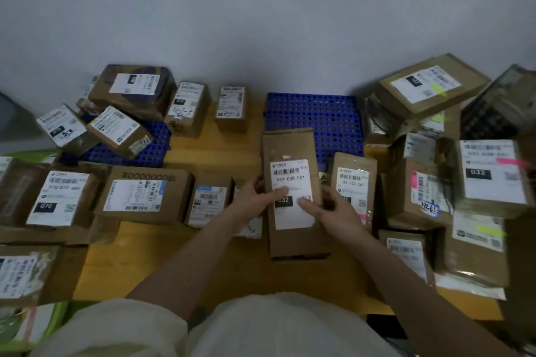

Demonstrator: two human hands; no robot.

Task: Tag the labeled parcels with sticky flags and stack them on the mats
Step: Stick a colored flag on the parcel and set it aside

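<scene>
While both hands, left hand [255, 197] and right hand [333, 211], held the flat parcel [293, 191] by its long edges, thumbs on its label, it looked light and stiff.

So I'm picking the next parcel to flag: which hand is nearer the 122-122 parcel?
Right. The right hand grips the 032-038 parcel at its right edge, next to the 122-122 parcel. The left hand is on the far side.

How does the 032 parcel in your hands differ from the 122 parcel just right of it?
The 032 parcel is gripped by both hands, left hand and right hand; the 122 parcel is untouched. The 032 parcel looks longer. The 122 parcel shows pink at its lower edge; the 032 parcel shows no flag. Both are brown with white barcode labels.
</scene>
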